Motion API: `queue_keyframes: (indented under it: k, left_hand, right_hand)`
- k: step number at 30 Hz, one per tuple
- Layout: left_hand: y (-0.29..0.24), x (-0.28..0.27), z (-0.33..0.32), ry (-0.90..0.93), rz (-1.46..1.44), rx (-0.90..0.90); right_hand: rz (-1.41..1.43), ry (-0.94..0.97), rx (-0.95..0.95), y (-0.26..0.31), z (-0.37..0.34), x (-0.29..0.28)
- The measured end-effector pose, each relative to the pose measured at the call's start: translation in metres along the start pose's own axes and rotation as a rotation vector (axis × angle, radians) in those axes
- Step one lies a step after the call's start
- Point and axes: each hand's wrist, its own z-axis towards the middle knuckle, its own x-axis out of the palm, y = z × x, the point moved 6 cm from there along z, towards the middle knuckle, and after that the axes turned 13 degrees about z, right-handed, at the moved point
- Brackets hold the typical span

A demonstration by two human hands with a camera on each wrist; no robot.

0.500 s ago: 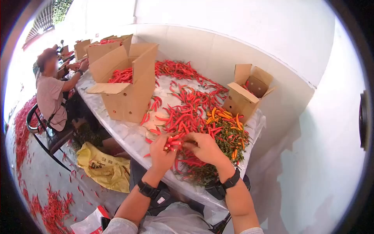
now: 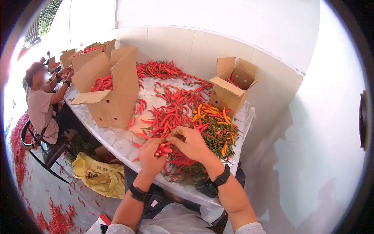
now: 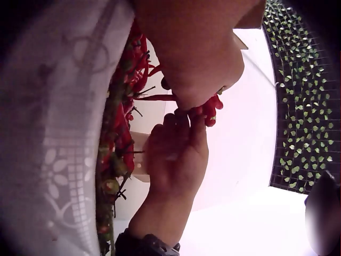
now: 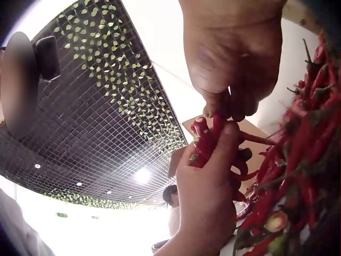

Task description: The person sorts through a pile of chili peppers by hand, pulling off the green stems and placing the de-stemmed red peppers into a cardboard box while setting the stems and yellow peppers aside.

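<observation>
Near boxes of chillies, left fingers and right fingers tight on red chillies

Yellow sack lying near black chair

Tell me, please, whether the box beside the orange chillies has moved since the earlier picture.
No: against the table, the box keeps its place beside the orange chillies; the whole head view shifted.
</observation>
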Motion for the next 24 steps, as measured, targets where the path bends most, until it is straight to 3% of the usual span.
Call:
queue_keyframes:
  k: [4,7,10,16,20,24]
  left_hand:
    - [-0.004,-0.002,0.001,-0.006,-0.017,0.014]
    - [0.0,-0.005,0.001,-0.046,-0.024,-0.032]
    - [0.003,-0.007,0.0,-0.07,-0.064,-0.139]
    - [-0.004,-0.009,0.002,-0.088,-0.03,-0.011]
    - [-0.001,-0.002,-0.002,0.022,0.006,-0.087]
    - [0.002,0.001,-0.002,0.037,0.033,-0.046]
  right_hand:
    - [-0.005,-0.027,-0.02,0.0,0.001,-0.004]
    - [0.142,-0.144,-0.029,-0.017,0.003,-0.011]
    - [0.164,-0.139,0.029,-0.019,0.004,-0.019]
    - [0.229,-0.054,0.098,-0.022,0.005,-0.01]
    - [0.317,-0.06,0.083,-0.028,0.005,-0.004]
    - [0.075,-0.12,0.019,-0.011,0.003,-0.009]
